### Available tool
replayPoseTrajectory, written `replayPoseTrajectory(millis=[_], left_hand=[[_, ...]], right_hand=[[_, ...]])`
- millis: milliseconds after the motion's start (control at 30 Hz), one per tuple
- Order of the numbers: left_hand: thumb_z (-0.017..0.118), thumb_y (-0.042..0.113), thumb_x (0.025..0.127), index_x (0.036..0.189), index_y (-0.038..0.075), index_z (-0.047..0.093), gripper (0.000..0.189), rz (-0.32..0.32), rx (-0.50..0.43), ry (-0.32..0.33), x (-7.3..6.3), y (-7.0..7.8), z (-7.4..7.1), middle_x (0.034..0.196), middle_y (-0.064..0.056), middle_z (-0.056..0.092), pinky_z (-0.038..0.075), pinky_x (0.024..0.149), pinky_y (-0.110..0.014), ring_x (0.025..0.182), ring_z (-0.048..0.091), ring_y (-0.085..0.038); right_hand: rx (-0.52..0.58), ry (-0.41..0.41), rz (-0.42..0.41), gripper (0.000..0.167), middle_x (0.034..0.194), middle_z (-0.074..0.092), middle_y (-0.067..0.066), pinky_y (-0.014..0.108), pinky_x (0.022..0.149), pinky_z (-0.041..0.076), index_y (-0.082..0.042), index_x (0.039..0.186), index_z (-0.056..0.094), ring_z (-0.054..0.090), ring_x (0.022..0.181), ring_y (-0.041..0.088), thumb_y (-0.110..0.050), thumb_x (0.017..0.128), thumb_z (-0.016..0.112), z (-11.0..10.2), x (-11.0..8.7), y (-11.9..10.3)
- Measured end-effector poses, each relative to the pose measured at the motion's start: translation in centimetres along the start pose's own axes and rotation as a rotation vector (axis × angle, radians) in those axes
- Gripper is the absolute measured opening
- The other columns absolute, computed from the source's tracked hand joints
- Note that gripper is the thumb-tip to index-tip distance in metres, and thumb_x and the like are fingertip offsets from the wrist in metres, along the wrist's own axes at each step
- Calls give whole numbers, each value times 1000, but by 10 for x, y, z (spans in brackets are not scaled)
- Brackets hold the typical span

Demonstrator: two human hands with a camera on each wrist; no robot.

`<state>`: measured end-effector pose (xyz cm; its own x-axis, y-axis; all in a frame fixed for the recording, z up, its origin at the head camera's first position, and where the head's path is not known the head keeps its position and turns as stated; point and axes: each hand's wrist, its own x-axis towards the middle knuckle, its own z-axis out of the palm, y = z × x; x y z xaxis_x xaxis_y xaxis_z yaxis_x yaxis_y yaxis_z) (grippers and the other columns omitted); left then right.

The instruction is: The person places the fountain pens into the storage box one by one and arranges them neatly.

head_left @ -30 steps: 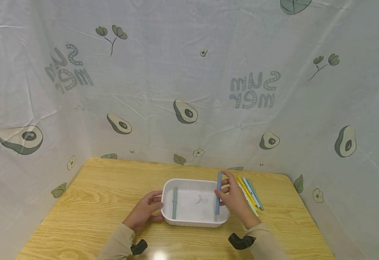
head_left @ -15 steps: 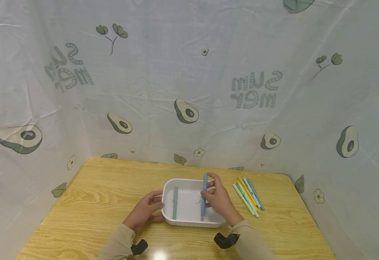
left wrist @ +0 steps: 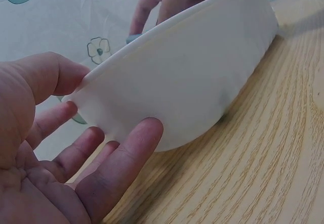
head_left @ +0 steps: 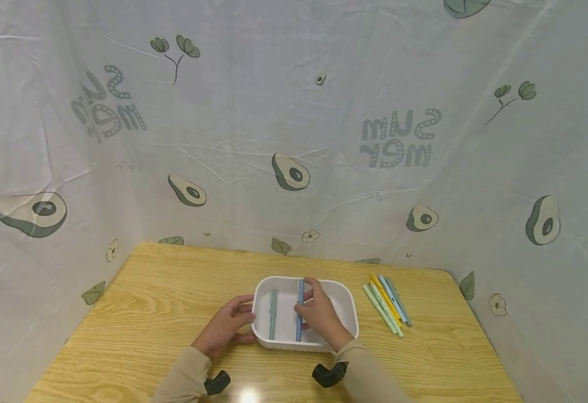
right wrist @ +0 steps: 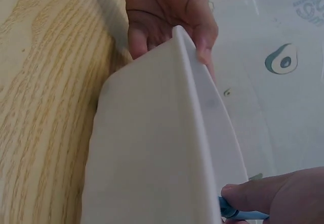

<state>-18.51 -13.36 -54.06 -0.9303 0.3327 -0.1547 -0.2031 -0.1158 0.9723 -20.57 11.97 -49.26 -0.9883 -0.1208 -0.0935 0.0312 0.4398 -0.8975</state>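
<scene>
A white plastic container [head_left: 344,296] stands on the table. My left hand [head_left: 228,324] holds its left end, one digit at the rim and the other fingers against the outer wall, as the left wrist view shows. Inside, toward the left, lies a grey-green pen [head_left: 273,316]. With its thumb and fingers, my right hand [head_left: 321,313] pinches a blue pen [head_left: 299,327] over the middle of the container, roughly parallel to the grey-green one. In the right wrist view only a bit of the blue pen [right wrist: 230,209] shows behind the container wall.
To the right of the container, a loose bunch of several pens [head_left: 387,305] in light green, yellow, light blue and grey-green lies on the wooden table [head_left: 173,280]. A patterned white curtain [head_left: 243,123] surrounds the table's back and sides.
My right hand has carried the blue pen leftward, from the container's right end to its middle, and lower. The left hand has stayed at the left end.
</scene>
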Motion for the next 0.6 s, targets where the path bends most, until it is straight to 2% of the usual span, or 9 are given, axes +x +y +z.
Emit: replayPoseTrajectory(millis=[300, 600], left_hand=[[63, 11, 102, 155, 2, 38, 59, -9, -13, 1, 1, 1, 1, 147, -30, 47, 64, 86, -49, 113, 65, -30], [63, 10, 103, 155, 2, 39, 58, -10, -17, -3, 2, 0, 0, 146, -30, 48, 64, 86, -48, 112, 65, -30]], right_hand=[[-95, 5, 46, 75, 103, 53, 13, 32, 49, 60, -7, 155, 37, 60, 74, 21, 2, 91, 73, 19, 9, 3], [-188, -10, 50, 69, 99, 54, 13, 30, 49, 55, -1, 150, 42, 58, 75, 22, 2, 88, 75, 27, 13, 7]])
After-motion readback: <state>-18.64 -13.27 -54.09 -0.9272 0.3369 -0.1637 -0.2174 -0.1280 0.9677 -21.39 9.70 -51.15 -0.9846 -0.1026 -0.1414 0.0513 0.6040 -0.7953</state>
